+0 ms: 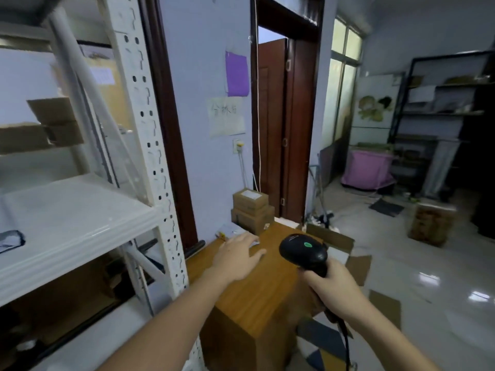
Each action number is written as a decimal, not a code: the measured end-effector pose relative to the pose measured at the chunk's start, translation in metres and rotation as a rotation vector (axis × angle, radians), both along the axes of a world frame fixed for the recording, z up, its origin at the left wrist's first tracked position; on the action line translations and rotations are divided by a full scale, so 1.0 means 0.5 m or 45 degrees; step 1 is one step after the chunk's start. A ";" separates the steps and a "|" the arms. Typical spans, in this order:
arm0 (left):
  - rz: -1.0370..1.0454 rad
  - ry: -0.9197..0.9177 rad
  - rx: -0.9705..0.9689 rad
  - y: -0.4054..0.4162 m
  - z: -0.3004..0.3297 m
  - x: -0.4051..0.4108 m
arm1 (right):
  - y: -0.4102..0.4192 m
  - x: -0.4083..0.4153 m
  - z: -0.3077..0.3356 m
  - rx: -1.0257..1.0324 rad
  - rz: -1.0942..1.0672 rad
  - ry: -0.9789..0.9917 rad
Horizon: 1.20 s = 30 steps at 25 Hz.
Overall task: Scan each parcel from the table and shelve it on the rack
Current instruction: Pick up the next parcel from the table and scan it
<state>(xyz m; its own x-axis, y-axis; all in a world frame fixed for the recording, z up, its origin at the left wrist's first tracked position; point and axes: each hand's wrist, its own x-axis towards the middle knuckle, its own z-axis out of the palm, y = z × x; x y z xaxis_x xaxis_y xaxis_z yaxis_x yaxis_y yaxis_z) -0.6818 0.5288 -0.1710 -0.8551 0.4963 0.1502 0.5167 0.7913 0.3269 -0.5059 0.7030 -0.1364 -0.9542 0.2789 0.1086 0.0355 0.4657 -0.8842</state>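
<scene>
Right hand [332, 283] has its fingers wrapped round the barcode scanner [304, 251], aimed ahead ready to scan, while the left hand [237, 257], fingers loosely spread, reaches over the wooden table [257, 298] toward two stacked cardboard parcels [251, 211] at its far edge.

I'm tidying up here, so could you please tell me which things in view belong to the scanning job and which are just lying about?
Job:
black handheld scanner, gripped by right hand
two stacked brown cardboard parcels
wooden table
white metal rack
left hand, open over the table

Lying about:
pink plastic bin
purple paper sheet
brown crate on the floor
</scene>
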 end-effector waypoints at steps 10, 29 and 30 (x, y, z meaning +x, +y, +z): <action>0.205 -0.320 -0.014 0.164 -0.161 -0.189 | 0.217 -0.155 -0.097 0.004 0.042 -0.194; 0.310 -0.658 0.017 0.252 -0.348 -0.558 | 0.290 -0.594 -0.233 -0.079 0.028 -0.473; 0.329 -0.682 0.031 0.251 -0.360 -0.577 | 0.290 -0.616 -0.239 -0.090 0.030 -0.483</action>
<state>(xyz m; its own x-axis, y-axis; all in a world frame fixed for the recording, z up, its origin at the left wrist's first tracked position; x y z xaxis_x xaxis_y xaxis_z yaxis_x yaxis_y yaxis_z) -0.9701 0.6542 -0.3511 -0.9074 0.2641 -0.3269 0.0665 0.8582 0.5089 -0.8141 0.8483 -0.2562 -0.9291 0.2504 -0.2723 0.3564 0.4086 -0.8403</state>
